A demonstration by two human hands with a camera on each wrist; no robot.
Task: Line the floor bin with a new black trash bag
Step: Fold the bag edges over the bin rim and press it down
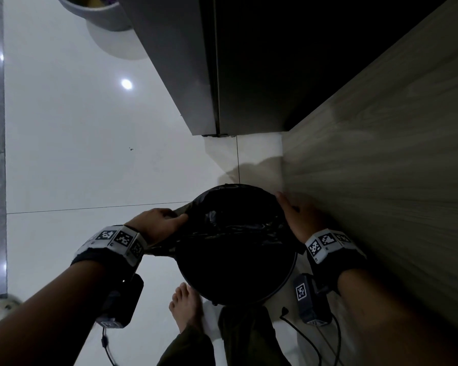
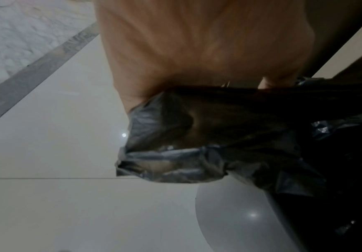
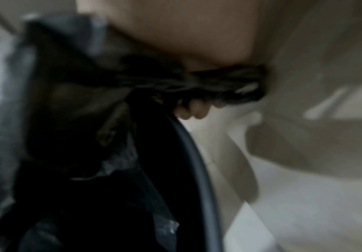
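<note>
Round dark floor bin (image 1: 275,283) on pale tiled floor (image 1: 90,154), seen from above, with the black trash bag (image 1: 230,233) stretched across its mouth between the two hands. The far part of the bag's edge lies over the far arc of the rim; the near part crosses the opening as a taut, wrinkled band running from the fingers of one hand to those of the other.

Left hand (image 1: 159,224): at the left side of the bin, thumb lying on top of the film and the fingers curled beneath, so that the bag's edge is pinched between them. In the left wrist view the bag (image 2: 208,136) is gathered into a crumpled grey-black wad just below the palm (image 2: 197,42); the fingertips themselves are hidden by the plastic.

Right hand (image 1: 299,220): at the right side of the bin, thumb along the rim pointing away from the person, fingers wrapped over the outside. In the blurred right wrist view the fingertips (image 3: 193,110) curl under a twisted strand of the bag (image 3: 197,81), just above the bin's grey rim (image 3: 199,163).

A wood-grain panel (image 1: 381,154) stands close beside the right fingers; a dark cabinet (image 1: 249,62) lies beyond both hands. A bare foot (image 1: 184,305) rests on the floor on the near side of the bin, below the left fingers.
</note>
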